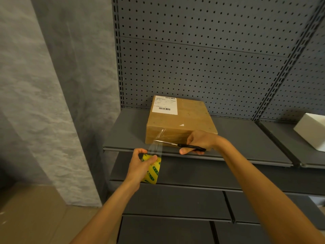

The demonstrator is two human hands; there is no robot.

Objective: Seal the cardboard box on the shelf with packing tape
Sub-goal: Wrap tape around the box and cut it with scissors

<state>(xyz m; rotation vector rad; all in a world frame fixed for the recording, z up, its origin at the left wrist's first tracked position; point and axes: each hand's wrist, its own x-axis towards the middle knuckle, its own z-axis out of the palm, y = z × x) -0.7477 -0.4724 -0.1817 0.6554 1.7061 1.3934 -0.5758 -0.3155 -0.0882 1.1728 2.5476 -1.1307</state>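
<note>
A brown cardboard box (179, 120) with a white shipping label stands on the grey shelf (126, 131), close to its front edge. A clear strip of tape (158, 143) runs from the box's front face down to a yellow roll of packing tape (153, 170). My left hand (140, 166) grips that roll below the shelf edge. My right hand (198, 141) holds black-handled scissors (175, 144) in front of the box, their blades pointing left and reaching the stretched tape.
A grey pegboard wall (202, 59) rises behind the shelf. A white box (313, 132) sits on the neighbouring shelf at right. Lower grey shelves (184, 199) lie beneath. A brown carton (29, 213) stands on the floor at lower left beside a grey wall.
</note>
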